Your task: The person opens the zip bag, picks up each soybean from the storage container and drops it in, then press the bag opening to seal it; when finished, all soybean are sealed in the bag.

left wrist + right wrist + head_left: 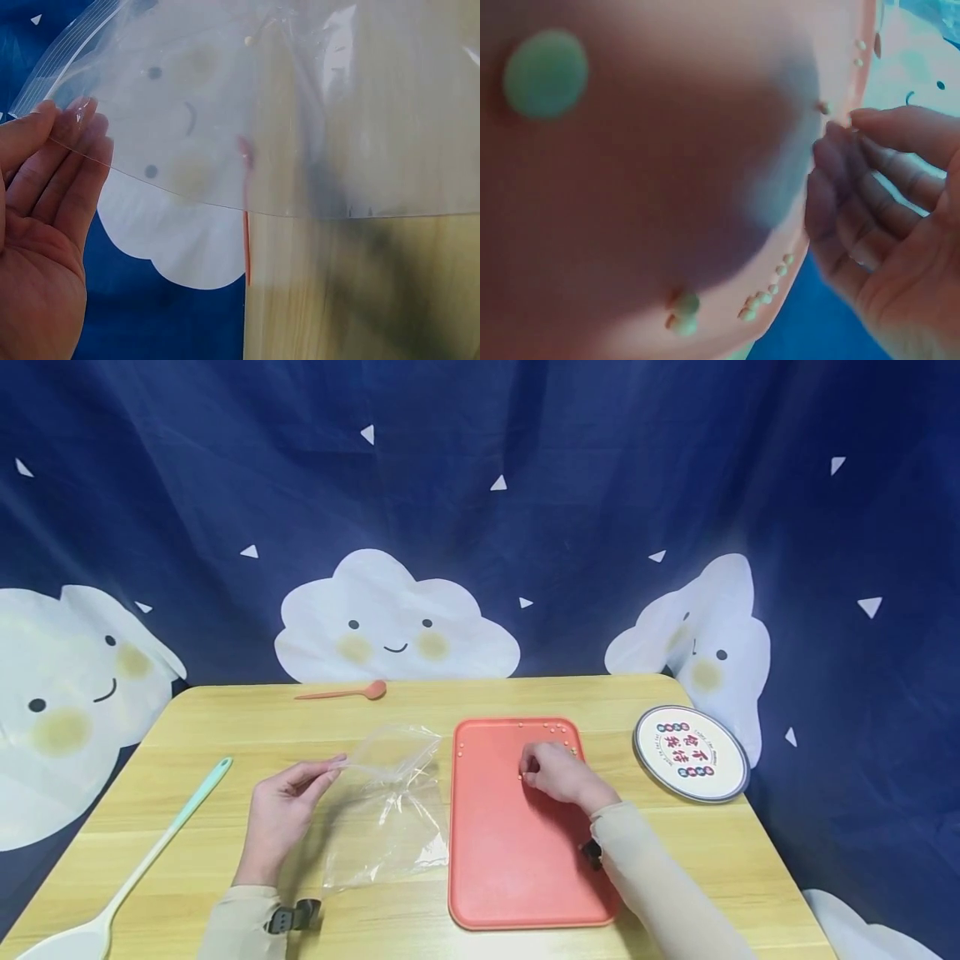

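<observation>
My left hand (281, 814) pinches the top corner of a clear zip bag (390, 827), near its ridged zip strip (71, 56). The bag hangs down over the table, left of a red tray (517, 860). A tiny tan bead-like thing (249, 40) shows by the bag; I cannot tell if it is inside. Over the tray's upper half is my right hand (558, 772), its thumb and index fingertips close together. Whether they hold something cannot be made out. Small pale beans (763, 298) lie along the tray's far rim, and one bean (546, 73) looms close to the right wrist camera.
A red spoon (341, 694) lies along the table's back edge. To the left is a long-handled ladle-like utensil (161, 843) with a mint handle and pale head. A round white plate-like disc (692, 753) with printed characters sits right of the tray. A blue cloud curtain (420, 510) hangs behind.
</observation>
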A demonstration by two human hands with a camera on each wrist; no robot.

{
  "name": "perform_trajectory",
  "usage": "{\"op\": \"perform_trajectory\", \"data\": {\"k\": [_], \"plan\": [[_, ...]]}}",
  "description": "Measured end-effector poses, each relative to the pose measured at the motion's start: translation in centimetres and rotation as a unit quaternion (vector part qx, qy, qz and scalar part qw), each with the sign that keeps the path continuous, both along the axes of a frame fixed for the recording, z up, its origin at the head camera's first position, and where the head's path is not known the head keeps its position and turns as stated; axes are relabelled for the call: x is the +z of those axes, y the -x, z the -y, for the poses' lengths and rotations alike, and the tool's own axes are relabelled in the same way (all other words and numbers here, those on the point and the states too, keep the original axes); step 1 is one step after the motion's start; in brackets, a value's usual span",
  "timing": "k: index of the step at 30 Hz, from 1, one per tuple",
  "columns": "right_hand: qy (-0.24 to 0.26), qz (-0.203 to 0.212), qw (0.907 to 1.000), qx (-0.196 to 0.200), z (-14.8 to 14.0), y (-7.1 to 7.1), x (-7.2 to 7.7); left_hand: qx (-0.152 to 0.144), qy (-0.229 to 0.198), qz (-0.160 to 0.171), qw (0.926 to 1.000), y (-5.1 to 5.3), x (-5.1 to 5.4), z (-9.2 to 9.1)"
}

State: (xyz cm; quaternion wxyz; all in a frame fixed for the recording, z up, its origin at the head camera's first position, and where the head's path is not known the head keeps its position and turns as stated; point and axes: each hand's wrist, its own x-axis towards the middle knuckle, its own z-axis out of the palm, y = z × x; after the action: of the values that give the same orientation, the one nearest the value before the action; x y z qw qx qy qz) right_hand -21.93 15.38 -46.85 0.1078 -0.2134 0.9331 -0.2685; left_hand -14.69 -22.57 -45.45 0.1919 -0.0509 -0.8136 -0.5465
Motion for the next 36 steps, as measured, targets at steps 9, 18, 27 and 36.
{"op": "perform_trajectory", "data": {"k": [9,18,27,36], "plan": [[0.137,-0.021,0.9902,0.016,0.5,-0.1,2.4,-0.003,0.005,-0.003,1.0,0.0,0.3,-0.2],[0.235,-0.004,0.9716,0.025,5.8,-0.6,6.1,-0.002,0.004,0.001,1.0,0.0,0.4,-0.2],[0.287,-0.019,0.9539,0.085,11.9,0.4,6.2,-0.004,-0.001,0.008,1.0,0.0,0.4,-0.3],[0.222,-0.011,0.9705,0.092,15.4,1.1,5.1,-0.003,0.003,0.008,1.0,0.0,0.5,-0.5]]}}
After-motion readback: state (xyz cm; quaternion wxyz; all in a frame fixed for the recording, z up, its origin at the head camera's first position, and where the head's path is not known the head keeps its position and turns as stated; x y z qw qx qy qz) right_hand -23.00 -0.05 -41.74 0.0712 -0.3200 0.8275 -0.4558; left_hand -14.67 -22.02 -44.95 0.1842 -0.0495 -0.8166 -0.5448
